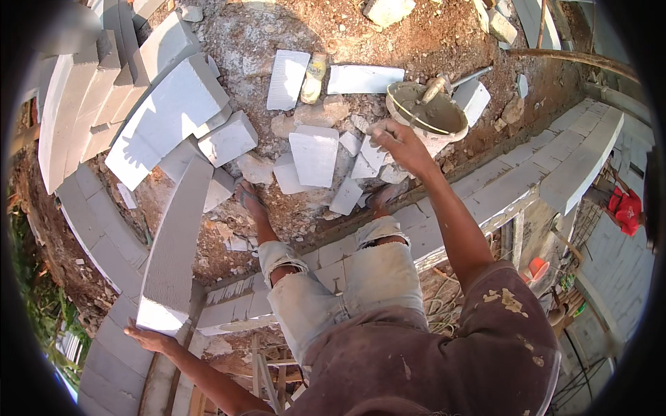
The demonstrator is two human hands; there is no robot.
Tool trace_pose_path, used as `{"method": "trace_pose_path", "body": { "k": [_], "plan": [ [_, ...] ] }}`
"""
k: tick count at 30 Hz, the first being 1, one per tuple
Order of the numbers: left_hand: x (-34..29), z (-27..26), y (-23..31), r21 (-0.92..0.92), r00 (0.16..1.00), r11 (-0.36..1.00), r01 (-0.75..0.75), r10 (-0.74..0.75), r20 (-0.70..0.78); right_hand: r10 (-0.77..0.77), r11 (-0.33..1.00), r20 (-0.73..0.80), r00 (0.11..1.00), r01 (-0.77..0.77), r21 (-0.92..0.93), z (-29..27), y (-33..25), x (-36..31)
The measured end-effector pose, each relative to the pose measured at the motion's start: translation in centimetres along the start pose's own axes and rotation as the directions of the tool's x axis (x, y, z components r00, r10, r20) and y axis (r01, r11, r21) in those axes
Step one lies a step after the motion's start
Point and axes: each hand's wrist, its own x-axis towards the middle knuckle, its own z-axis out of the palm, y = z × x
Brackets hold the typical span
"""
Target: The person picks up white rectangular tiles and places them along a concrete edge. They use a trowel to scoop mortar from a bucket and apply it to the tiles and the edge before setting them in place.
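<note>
My left hand (150, 338) is at the lower left, against the bright near end of a long pale grey building block (176, 243). Its fingers reach along the block's edge, and part of the grip is hidden. Out in front, my right hand (406, 147) hovers with bent fingers just short of a bucket (430, 136) of wet grey mortar (441, 112). Whatever those fingers hold, if anything, does not show. A trowel, its worn handle (433, 90) uppermost, rests in the mortar, apart from my hand.
Stacked blocks (90, 104) rise at the left. Loose blocks (314, 156), stones (257, 168) and a plastic bottle (313, 80) lie on the rubble around my feet. A low block wall (479, 184) runs below me. A person in red (626, 208) is far right, near an orange container (538, 269).
</note>
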Motion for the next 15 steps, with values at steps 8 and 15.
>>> {"method": "trace_pose_path", "body": {
  "k": [8, 15],
  "plan": [
    [1.1, 1.2, -3.1, 0.023, 0.987, 0.988, 0.152, -0.153, 0.054, -0.068, 0.850, -0.206, 0.976, -0.051, -0.525, -11.7, 14.5, 8.1],
    [2.5, -0.4, -6.6, -0.049, 0.975, 0.975, 0.217, -0.214, 0.061, 0.193, 0.554, -0.135, 0.972, 0.005, 0.833, -19.7, 13.9, 2.4]
  ]
}}
